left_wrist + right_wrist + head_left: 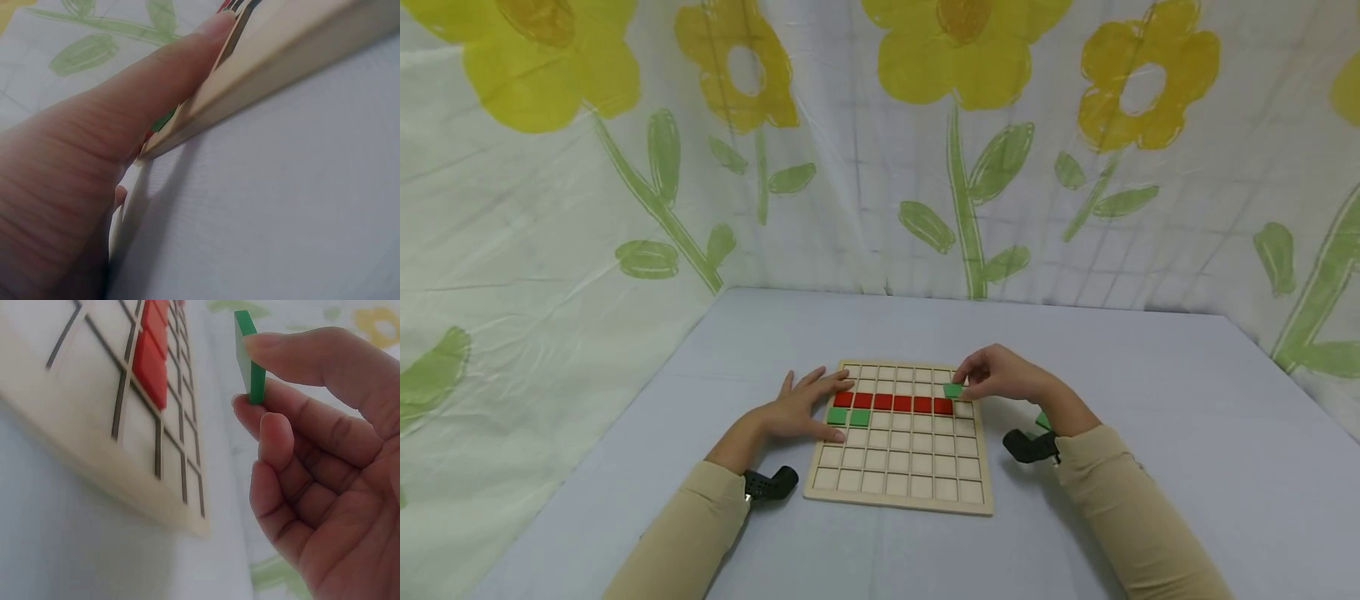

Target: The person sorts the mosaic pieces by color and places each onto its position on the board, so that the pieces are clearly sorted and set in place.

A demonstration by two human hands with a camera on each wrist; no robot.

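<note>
A wooden grid board (898, 506) lies flat on the table. Several red tiles (903, 403) form one row across it, short of its right edge by a cell. Below that row at the left sit two green tiles (848, 417). My left hand (793, 410) rests on the board's left edge, fingers spread and straight, thumb (181, 69) over the frame. Between thumb and fingertips, my right hand (1006, 375) pinches a green tile (250, 356) above the board's upper right part; its other fingers are curled.
More green tile (1043, 421) shows on the table behind the right wrist, partly hidden by it. Each wrist wears a black camera mount (1028, 447). Behind the white table (1150, 358) hangs a flower-painted curtain (850, 208).
</note>
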